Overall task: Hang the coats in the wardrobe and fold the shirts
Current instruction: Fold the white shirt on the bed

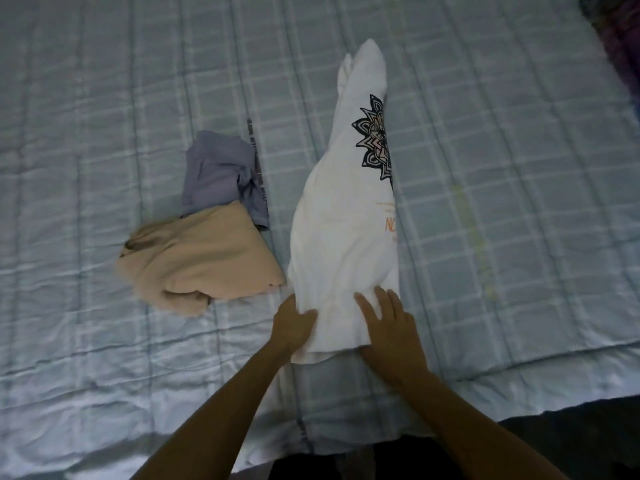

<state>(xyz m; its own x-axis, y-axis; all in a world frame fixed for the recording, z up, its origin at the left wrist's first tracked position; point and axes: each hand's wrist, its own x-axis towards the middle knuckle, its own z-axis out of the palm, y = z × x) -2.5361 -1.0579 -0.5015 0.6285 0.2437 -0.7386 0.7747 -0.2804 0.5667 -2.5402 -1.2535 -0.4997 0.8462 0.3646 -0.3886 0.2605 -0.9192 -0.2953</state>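
Observation:
A white shirt (341,216) with a black mandala print lies folded lengthwise into a long strip on the bed, running away from me. My left hand (292,323) grips its near left edge, the fingers tucked under the cloth. My right hand (388,320) lies flat on the near end of the shirt, fingers straight and spread. Left of the white shirt sit a folded beige garment (197,261) and, behind it, a folded grey-blue garment (218,174).
The bed is covered by a pale blue checked quilt (502,168). A dark purple cloth (620,53) shows at the far right corner. The bed's near edge meets a dark floor (571,434) at the lower right.

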